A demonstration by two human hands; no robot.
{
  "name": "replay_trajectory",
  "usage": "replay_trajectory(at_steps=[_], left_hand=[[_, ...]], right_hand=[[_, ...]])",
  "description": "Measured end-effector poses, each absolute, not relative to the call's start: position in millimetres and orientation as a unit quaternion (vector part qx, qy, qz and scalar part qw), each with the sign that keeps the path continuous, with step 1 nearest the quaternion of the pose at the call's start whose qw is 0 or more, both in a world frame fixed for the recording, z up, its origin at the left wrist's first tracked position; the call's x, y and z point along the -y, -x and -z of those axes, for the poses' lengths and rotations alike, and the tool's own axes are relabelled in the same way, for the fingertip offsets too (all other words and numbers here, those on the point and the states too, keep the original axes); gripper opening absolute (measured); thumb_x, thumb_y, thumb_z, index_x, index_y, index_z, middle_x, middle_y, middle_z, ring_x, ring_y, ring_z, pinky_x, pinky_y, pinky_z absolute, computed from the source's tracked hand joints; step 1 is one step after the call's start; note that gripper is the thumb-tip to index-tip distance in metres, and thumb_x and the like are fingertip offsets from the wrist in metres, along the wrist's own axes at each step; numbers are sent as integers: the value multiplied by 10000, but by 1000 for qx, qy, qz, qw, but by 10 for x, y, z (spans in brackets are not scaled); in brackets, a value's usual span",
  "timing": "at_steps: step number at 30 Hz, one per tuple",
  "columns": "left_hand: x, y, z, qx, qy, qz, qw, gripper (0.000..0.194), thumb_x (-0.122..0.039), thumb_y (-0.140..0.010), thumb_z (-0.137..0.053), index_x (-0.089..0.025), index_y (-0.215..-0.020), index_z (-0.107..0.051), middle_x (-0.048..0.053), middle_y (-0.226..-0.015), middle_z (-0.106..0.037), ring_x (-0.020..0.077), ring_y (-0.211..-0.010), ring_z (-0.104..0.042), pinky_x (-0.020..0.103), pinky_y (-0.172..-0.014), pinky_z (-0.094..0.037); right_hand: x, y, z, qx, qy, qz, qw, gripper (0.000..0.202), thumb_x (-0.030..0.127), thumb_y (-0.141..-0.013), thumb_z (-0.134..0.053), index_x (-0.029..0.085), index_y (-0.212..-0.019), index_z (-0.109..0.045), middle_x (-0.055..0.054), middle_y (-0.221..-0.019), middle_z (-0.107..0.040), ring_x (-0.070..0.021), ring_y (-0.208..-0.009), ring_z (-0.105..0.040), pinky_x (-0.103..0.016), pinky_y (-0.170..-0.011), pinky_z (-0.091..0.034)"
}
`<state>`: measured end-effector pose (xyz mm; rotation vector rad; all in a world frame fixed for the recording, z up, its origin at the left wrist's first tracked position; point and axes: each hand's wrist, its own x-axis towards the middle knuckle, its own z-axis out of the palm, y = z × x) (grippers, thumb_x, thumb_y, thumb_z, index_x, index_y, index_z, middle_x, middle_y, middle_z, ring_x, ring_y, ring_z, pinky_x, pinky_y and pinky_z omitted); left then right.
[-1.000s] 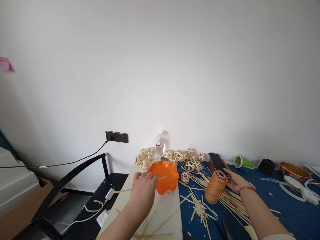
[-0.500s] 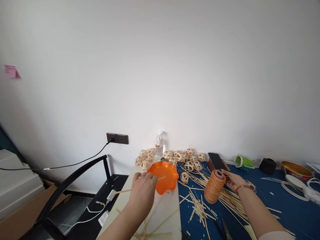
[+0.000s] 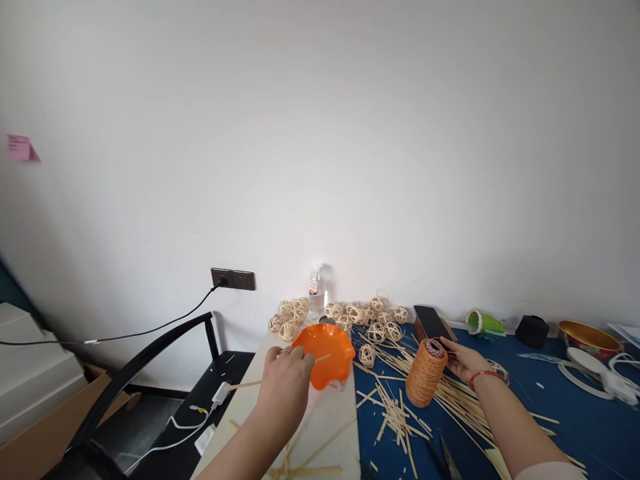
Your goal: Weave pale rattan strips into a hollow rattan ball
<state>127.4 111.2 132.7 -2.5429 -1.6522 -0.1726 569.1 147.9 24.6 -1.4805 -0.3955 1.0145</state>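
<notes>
My left hand [image 3: 285, 387] pinches a thin pale cane strip [image 3: 245, 383] that runs from the left edge of the table across to the orange wavy-rimmed bowl [image 3: 325, 353]. My right hand [image 3: 465, 363] grips the top of an orange-brown spool of cord [image 3: 426, 372], tilted over the blue mat. A red bracelet sits on that wrist. Loose cane strips [image 3: 395, 413] lie scattered under and between both hands.
Several woven cane balls [image 3: 373, 320] and a water bottle [image 3: 315, 291] line the wall. A dark phone [image 3: 431, 323], a green item [image 3: 485, 323], a black box [image 3: 533, 331] and a gold bowl [image 3: 590, 337] lie to the right. A black chair [image 3: 140, 373] and a charger cable [image 3: 195, 413] are left of the table.
The view shifted slightly. My right hand and the spool drifted a little to the left and up. My left hand kept its hold on the strip.
</notes>
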Motion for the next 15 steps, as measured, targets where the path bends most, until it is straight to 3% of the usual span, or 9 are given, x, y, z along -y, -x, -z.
replay_trajectory(at_steps=[7,15], left_hand=[[-1092,-1303,-1362,549,833,48,47,408,96,-682,-423,-154,-848,-700,110,-855,-700,283,-846,-665,439,-839,-382],[-1093,-1292,-1353,548,833,52,42,407,91,-688,-425,-157,-853,-701,109,-863,-701,284,-854,-661,430,-828,-366]], right_hand=[[-1456,-5706,-286,140,657,-501,546,326,361,-971,-618,201,-1254,-608,-92,-1275,-627,-219,-1057,-652,-421,-880,-576],[-1396,-5598,-390,137,700,-458,530,315,367,-972,-615,197,-1238,-617,-90,-1252,-638,-211,-1031,-658,-409,-858,-584]])
